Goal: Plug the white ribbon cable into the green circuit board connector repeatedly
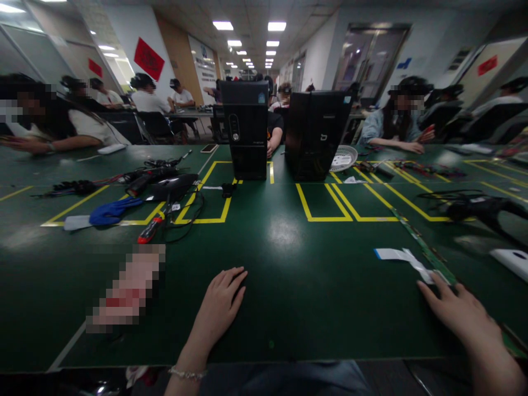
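Note:
My left hand (pixel 223 294) lies palm down on the green table (pixel 284 308), fingers stretched out and a little apart, with nothing in it. To the right, my right hand (pixel 464 313) rests with spread fingers beside a white flat ribbon cable (pixel 394 254) that has a blue end. The fingertips reach the near end of that cable; whether they press on it I cannot tell. A long, narrow green circuit board strip (pixel 429 247) runs past the right hand, which partly covers its near end.
Two black computer towers (pixel 249 129) stand at the back. A screwdriver (pixel 150 230), a blue cloth-like item (pixel 113 212) and dark cables (pixel 157 170) lie left. A white basket (pixel 344 158), black cabling (pixel 474 206) and a white device (pixel 511 261) are right. Several people sit around.

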